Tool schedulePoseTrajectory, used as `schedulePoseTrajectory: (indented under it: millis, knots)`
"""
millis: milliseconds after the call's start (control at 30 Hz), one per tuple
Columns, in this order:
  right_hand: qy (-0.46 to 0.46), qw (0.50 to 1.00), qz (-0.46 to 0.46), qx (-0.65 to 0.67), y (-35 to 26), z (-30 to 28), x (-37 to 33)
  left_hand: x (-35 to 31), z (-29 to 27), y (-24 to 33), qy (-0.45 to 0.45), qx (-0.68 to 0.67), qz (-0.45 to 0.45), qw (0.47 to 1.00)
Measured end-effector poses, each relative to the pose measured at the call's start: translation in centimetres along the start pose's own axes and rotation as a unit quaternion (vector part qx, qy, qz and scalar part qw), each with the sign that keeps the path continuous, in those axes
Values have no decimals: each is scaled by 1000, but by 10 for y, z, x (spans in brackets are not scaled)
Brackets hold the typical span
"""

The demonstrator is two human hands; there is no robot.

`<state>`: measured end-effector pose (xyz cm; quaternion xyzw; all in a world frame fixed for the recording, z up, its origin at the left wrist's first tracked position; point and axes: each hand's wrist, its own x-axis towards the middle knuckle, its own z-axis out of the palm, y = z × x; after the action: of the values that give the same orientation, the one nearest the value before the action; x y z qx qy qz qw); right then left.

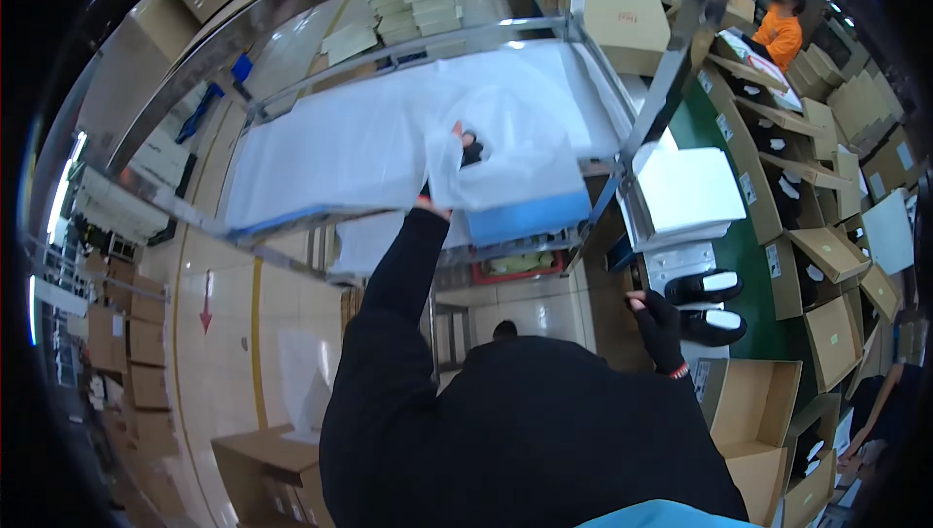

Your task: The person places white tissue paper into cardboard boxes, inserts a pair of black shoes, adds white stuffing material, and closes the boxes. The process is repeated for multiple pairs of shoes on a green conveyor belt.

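My left hand (pixel 470 147) reaches forward over a rack shelf and grips a sheet of thin white tissue paper (pixel 505 173). The lifted sheet covers part of the hand, so only some fingers and a bit of black glove show. Beneath it lies a broad layer of the same white paper (pixel 330 154). My right hand (pixel 659 329), in a black fingerless glove, hangs at the right with its fingers curled and nothing visible in them. Just right of it, a pair of black shoes (pixel 708 287) with white pieces on top rests on the bench.
A metal rack post (pixel 671 81) rises between shelf and bench. On the bench stands a stack of white sheets (pixel 688 193). Open cardboard boxes (pixel 753 402) line the green conveyor (pixel 705 125) at right. A co-worker in orange (pixel 780 34) is at the far right.
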<state>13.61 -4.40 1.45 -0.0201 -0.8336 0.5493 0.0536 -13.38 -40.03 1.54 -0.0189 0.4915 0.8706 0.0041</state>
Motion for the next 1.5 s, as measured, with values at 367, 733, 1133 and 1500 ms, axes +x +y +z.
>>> schedulePoseTrajectory:
  millis: [367, 733, 1133, 1500]
  knots:
    - [-161, 920, -322, -153, -109, 182, 249, 32, -102, -12, -321, -456, -165, 814]
    - [-309, 780, -424, -342, -103, 335, 382, -48, -139, 40, 15, -300, -36, 953]
    - [-137, 864, -345, -341, -89, 334, 459, -285, -212, 165, 374, -91, 379, 841]
    - [104, 876, -360, -304, -37, 252, 548, -216, -214, 180, 369, -73, 377, 846]
